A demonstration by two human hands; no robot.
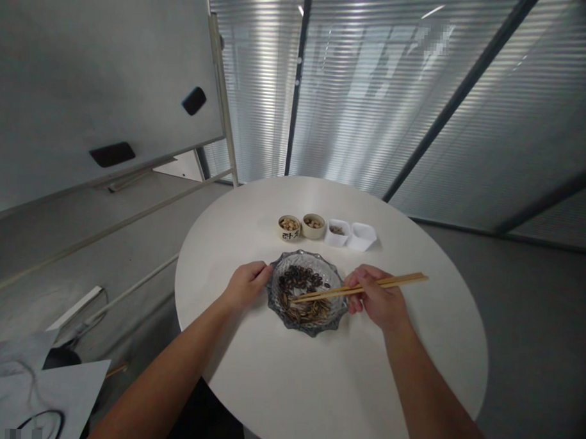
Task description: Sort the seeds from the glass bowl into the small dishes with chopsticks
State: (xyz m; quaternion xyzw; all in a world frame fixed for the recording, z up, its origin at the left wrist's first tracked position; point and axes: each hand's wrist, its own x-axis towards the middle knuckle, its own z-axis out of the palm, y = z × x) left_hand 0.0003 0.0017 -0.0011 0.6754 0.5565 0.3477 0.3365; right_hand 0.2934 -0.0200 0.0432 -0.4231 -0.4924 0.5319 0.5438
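My right hand (374,298) is shut on a pair of wooden chopsticks (391,284), whose tips reach over a ribbed glass plate (335,320) and rest among the seeds. Dark sunflower seeds and pale striped shells (302,297) lie heaped inside that plate. My left hand (246,285) grips the plate's left rim. Farther off stand a small ceramic cup of peanuts (289,228) with black lettering, a plain cup of peanuts (313,225), a small white dish (337,232) holding a few seeds, and a second white dish (362,236) whose inside is hard to make out.
Everything stands on a round white table (413,358). A whiteboard on a metal frame (100,78) rises at the left, and sheets of paper (61,391) lie at the lower left. A glass wall with blinds (451,103) stands behind the table, above a grey floor.
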